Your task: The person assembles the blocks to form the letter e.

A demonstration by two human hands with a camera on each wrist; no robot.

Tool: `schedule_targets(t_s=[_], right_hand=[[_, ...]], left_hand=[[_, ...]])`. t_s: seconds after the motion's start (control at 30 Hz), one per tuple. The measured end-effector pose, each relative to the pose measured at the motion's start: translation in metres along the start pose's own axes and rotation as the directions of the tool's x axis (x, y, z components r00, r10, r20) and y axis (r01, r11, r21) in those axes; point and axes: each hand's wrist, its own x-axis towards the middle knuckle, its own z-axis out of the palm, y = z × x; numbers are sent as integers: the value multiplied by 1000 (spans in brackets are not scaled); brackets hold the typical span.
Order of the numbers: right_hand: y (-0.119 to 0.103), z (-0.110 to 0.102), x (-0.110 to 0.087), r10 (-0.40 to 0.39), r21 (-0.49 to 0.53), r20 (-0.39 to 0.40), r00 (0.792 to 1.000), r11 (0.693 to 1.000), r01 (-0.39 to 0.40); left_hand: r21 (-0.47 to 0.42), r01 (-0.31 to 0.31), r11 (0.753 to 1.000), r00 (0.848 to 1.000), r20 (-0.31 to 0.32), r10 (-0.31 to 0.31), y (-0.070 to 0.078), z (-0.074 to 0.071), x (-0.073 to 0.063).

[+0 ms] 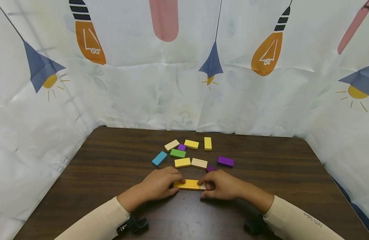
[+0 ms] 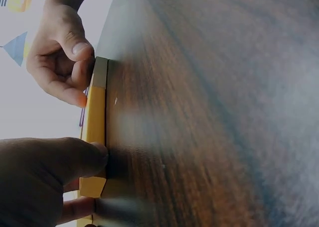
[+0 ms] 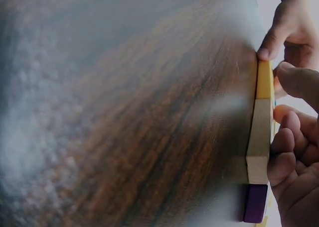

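A low row on the table has a yellow block (image 1: 189, 184) at its left part and a plain wooden block (image 3: 259, 130) against it on the right. I cannot tell whether the yellow part is one block or more. My left hand (image 1: 163, 182) pinches the yellow part near its left end, thumb in front, fingers behind. Beside the wooden block is my right hand (image 1: 222, 185), fingers loosely curled. In the right wrist view its thumb stands off the row and a fingertip is at the far side. The hand hides part of the wooden block in the head view.
Behind the row lie a yellow block (image 1: 182, 163), a wooden block (image 1: 199, 163), a purple block (image 1: 211, 168) and purple pieces (image 1: 225, 161). Farther back are blue (image 1: 159, 159), green (image 1: 177, 153) and several other blocks. A printed cloth (image 1: 178, 100) hangs behind the table (image 1: 262, 156).
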Motion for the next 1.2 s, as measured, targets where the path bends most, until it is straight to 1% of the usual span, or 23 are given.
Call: schedule_targets(t_s=[0.23, 0.4, 0.5, 0.6, 0.73, 0.9, 1.03, 1.2], right_hand=[[2, 2, 0, -13, -24, -15, 1000, 1000, 13], [1, 2, 1, -9, -29, -15, 1000, 1000, 9], [0, 2, 1, -9, -28, -12, 1000, 1000, 9], [0, 2, 1, -6, -25, -12, 1000, 1000, 6], [1, 3, 0, -6, -21, -19, 1000, 1000, 5], [1, 3, -1, -15, -31, -30, 999, 999, 14], [1, 4, -1, -13, -35, -30, 999, 999, 12], [1, 4, -1, -9, -40, -32, 999, 999, 8]], left_hand=[[14, -11, 1000, 1000, 21, 10, 2, -3, 0], [28, -23, 999, 999, 25, 23, 1, -4, 0], [26, -17, 1000, 1000, 9, 17, 0, -5, -1], [35, -2, 999, 999, -36, 3, -4, -7, -2], [78, 51, 996, 992, -122, -41, -13, -14, -1], [144, 153, 978, 970, -211, -120, -25, -19, -2], [173, 226, 959, 954, -238, -181, -34, -20, -4], [162, 302, 939, 935, -243, -258, -42, -20, -6]])
